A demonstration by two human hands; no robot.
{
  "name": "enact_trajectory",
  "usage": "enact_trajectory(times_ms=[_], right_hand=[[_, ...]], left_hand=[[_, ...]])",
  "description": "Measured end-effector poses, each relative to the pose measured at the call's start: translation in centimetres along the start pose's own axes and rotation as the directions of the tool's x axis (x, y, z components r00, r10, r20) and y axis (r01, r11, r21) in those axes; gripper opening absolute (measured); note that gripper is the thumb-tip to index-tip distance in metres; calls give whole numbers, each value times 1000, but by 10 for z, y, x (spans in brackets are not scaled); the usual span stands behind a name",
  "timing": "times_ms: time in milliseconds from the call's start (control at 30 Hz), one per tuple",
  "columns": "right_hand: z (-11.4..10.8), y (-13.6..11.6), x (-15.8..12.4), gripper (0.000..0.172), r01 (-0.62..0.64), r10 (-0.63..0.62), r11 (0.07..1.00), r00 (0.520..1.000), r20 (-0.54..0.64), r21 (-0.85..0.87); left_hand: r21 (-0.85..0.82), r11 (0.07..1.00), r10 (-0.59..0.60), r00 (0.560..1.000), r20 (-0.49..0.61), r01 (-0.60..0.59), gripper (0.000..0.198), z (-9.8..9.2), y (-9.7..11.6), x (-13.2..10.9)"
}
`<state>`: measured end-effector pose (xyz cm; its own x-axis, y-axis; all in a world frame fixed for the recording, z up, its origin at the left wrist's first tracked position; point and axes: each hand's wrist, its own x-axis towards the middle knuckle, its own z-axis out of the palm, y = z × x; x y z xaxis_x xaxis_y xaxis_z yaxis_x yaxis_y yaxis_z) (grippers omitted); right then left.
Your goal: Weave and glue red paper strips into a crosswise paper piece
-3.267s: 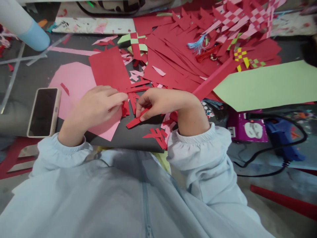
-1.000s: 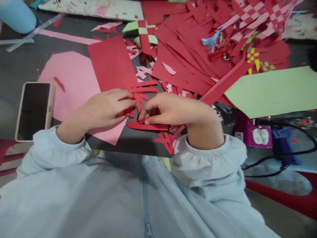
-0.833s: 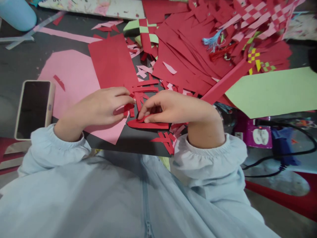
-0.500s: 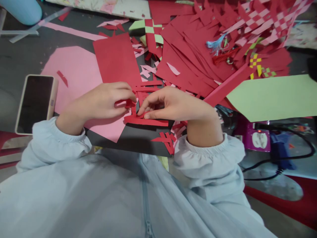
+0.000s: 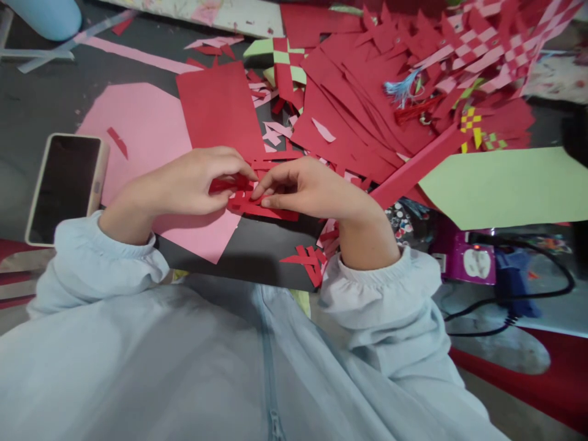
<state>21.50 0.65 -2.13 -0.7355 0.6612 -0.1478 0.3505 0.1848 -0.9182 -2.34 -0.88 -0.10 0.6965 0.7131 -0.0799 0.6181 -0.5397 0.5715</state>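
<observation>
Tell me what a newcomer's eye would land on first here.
Probably the red-and-pink checkered paper weaving at upper right, with a light-blue tassel below left of it. Next, likely the left hand and right hand, close together at centre among red paper strips.

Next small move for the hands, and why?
Probably have the left hand steady the left end of the red strip. The right hand seems to pinch that strip between thumb and index finger, the left hand is close by, and loose red pieces crowd just behind, so the strip might get mixed in.
</observation>
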Motion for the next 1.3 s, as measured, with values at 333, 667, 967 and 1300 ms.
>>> enact_trajectory(times_ms=[333,667,967,1300], right_hand=[[6,1,2,15,-31,32,999,998,-45,8],[12,2,3,12,-26,26,1000,997,-78,3],[12,1,2,13,-4,-1,999,995,-98,-47],[11,-2,-5,17,21,-139,890,964,-228,-456]], left_hand=[[6,1000,-3,999,45,3,40,0,-2,-2],[3,995,98,995,5,-98,43,11,-8,-2],[50,995,93,996,-16,-92,33,13,-3,0],[46,999,29,1000,-1,-28,34,10,1,1]])
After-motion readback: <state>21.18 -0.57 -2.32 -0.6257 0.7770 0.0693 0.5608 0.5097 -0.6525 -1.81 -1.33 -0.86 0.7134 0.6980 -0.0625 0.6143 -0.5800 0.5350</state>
